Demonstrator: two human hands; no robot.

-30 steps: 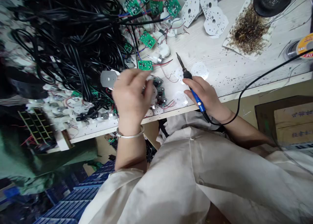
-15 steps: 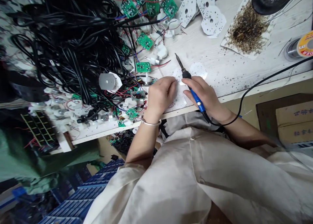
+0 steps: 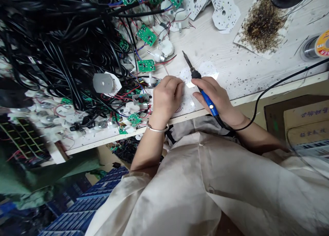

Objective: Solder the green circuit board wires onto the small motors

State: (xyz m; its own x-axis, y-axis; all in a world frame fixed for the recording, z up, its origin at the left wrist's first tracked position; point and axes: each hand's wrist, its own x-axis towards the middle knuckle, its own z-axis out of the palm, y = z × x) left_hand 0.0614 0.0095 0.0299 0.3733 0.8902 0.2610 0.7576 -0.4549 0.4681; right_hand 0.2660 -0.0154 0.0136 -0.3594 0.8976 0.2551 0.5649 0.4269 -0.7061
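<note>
hidden: white LED board partly under the left hand
cut off: solder spool at right edge; blue crates at bottom edge

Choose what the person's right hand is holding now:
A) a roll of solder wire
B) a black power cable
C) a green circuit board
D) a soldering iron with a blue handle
D. The right hand grips the soldering iron by its blue handle.

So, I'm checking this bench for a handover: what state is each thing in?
Left hand, curled, resting on white board.
Right hand, gripping soldering iron.
Soldering iron, held, tip pointing away.
White board, flat on bench.
Black cables, heaped and tangled.
Green board, lying loose.
Solder spool, on bench.
</note>
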